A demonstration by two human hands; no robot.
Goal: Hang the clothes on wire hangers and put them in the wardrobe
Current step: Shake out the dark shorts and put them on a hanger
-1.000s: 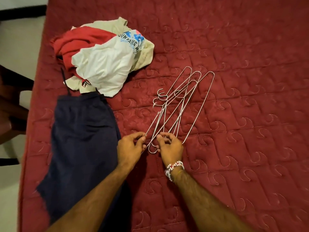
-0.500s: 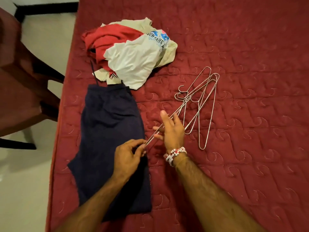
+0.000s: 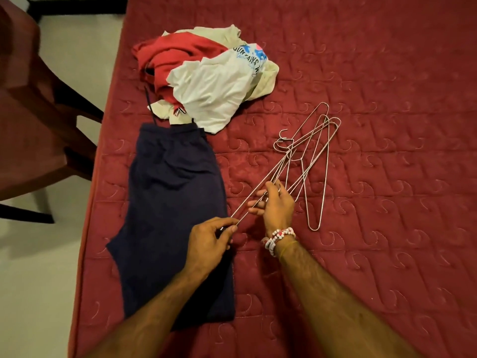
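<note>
Near the bed's (image 3: 387, 73) left edge, the left hand (image 3: 209, 244) pinched 1 wire hanger (image 3: 241, 214), now pulled partly free of the bunch (image 3: 322, 161) under the right hand's (image 3: 277, 205) straightened fingers, likely meant for the navy shorts (image 3: 175, 202) alongside.

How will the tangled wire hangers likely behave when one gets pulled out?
Probably stiff yet springy: the wire hangers show straight lines though the left hand pinches one end. Likely to snag, since hooks and frames overlap. Probably light, being thin wire.
</note>
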